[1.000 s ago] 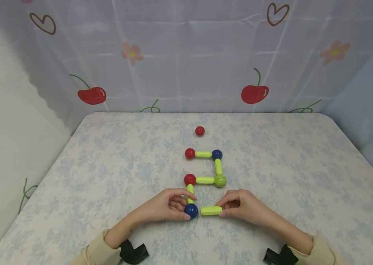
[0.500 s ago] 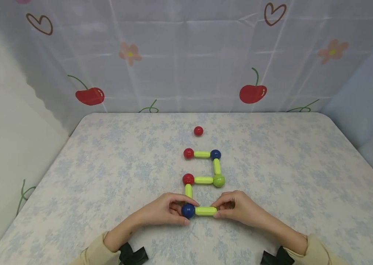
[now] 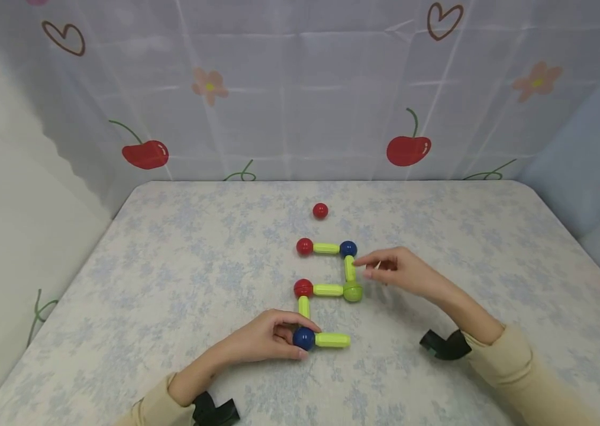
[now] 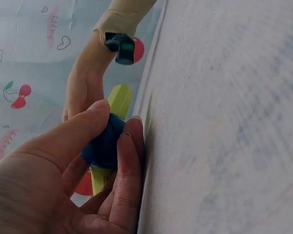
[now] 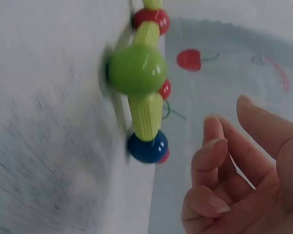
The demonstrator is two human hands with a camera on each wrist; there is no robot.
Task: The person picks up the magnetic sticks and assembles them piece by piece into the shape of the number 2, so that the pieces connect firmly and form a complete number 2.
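My left hand [image 3: 270, 336] grips a blue ball [image 3: 304, 338] at the near end of a chain of balls and yellow-green rods. From that ball one rod [image 3: 333, 340] points right with its far end free, and another rod [image 3: 304, 306] runs back to a red ball [image 3: 303, 288]. A rod leads from there to a green ball [image 3: 352, 291], then one to a second blue ball [image 3: 348, 248] and one to another red ball [image 3: 305, 247]. My right hand [image 3: 398, 269], fingers apart and holding nothing, hovers beside the rod between the green and far blue balls.
A loose red ball [image 3: 320, 210] lies behind the chain on the flower-patterned tabletop [image 3: 199, 236]. At the table's back edge hangs a curtain [image 3: 289, 89] with cherry prints.
The right-hand rod met the near blue ball in my left hand. My right hand then let go of it and moved away toward the back, up beside the chain.
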